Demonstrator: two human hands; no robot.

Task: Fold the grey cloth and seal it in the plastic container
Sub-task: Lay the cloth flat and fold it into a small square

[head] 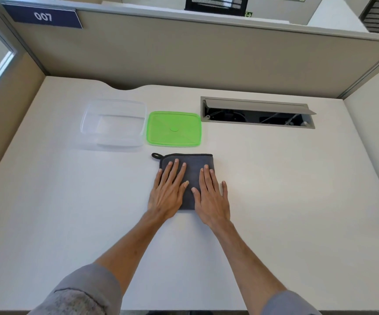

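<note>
The grey cloth (193, 164) lies folded into a small rectangle at the middle of the white desk, its black hanging loop at the far left corner. My left hand (169, 189) rests flat on its left half, fingers spread. My right hand (211, 196) rests flat on its right half and partly on the desk. Neither hand grips anything. Behind the cloth to the left stands the clear plastic container (113, 123), uncovered and with nothing in it. Its green lid (173, 129) lies flat on the desk just right of the container.
A recessed cable tray (259, 114) with its flap raised sits in the desk (286, 189) at the back right. Beige partition walls (184, 53) close the desk at the back and both sides.
</note>
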